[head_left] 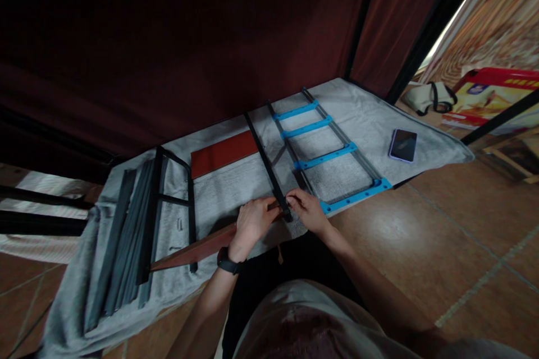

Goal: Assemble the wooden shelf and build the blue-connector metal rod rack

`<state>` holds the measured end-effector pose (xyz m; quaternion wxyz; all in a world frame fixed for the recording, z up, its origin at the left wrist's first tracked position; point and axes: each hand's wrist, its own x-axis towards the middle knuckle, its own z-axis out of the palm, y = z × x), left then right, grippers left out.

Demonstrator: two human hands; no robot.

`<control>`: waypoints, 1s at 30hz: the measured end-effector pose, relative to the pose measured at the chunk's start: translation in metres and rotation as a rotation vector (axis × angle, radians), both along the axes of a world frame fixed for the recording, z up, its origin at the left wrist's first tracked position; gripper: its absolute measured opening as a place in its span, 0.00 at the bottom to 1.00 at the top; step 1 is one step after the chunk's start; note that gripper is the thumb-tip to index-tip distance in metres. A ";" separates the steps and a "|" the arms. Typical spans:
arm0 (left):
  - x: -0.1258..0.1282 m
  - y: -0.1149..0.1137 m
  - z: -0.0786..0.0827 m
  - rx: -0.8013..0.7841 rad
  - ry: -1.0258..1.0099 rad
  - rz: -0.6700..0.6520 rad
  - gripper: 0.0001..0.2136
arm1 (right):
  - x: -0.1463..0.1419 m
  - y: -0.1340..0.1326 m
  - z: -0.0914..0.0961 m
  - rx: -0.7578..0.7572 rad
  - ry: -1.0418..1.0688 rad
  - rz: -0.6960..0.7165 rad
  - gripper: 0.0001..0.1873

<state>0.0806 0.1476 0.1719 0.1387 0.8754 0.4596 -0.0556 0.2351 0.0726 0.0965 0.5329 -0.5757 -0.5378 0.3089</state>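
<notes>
Nearest the lens, at 6 o'clock, sat the wearer's pale shirt (303,297), dark trousers just past it. Then the action: L hand (255,219), a bit past 6, w/ a black watch (229,262) on the wrist, had its fingers grasping the R end of the brown board (197,249)! Said board slanted off twd 7–8 o'clock, its other end right by the near end of a black frame (174,200) at 8. R hand (305,210), approx 5, had fingers curled in at the near end of the black bar (263,158); couldn't tell if they gripped it or sth small. Bar ran from just L of 12 down btwn both hands. Out past the frame, also 8: a bundle of grey tubes (126,241), w/ small metal bits (179,224) inside the frame. Orange-red panel (223,152) lay flat at 9. Over at 3, a ladder-like rack w/ blue crosspieces (339,156), then a phone (403,145) farther out, all on grey cloth (362,106). Off the cloth, btwn 2 and 3: pale bag (423,98) beside a red-and-yellow box (492,98).
</notes>
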 end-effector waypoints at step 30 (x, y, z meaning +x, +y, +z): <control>-0.005 0.006 0.002 -0.095 -0.119 -0.007 0.14 | -0.005 0.000 0.004 -0.084 0.202 0.008 0.11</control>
